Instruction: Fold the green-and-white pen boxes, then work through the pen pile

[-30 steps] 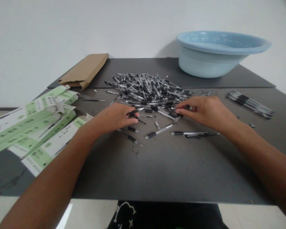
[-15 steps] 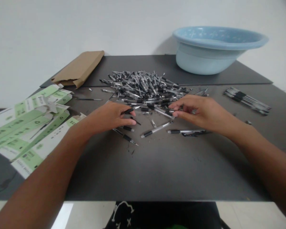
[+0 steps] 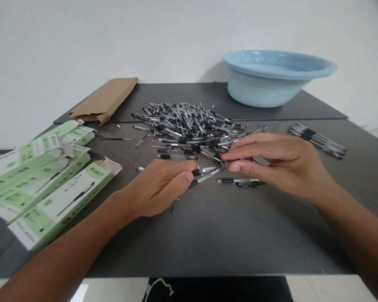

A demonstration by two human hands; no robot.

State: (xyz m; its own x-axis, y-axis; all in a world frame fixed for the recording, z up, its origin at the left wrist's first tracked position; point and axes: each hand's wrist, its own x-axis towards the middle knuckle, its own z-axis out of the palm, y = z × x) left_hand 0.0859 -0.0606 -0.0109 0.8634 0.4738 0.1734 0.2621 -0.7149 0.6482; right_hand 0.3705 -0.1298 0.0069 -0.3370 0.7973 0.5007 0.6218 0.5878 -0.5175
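My left hand (image 3: 165,182) is closed around a pen (image 3: 204,171), whose dark grip and pale, pointed front end stick out to the right past the thumb. My right hand (image 3: 271,161) pinches something small by the tip of that pen, too small to make out. Under the held pen, another clear pen (image 3: 205,178) lies on the table. Beyond both hands spreads a large heap of clear and black pens (image 3: 189,121). One capped pen (image 3: 236,181) lies just below my right fingers.
Several green-and-white pen boxes (image 3: 66,193) overlap at the left. A brown paper envelope (image 3: 108,98) lies behind them. A pale blue basin (image 3: 258,90) stands at the back right. A banded bundle of pens (image 3: 318,140) rests at the right on the dark table (image 3: 220,239).
My left hand has moved right and nearer, turning its pen towards my right fingers. The right hand stays close to its spot, its fingers now pinching by the pen's tip. The view has tilted slightly up.
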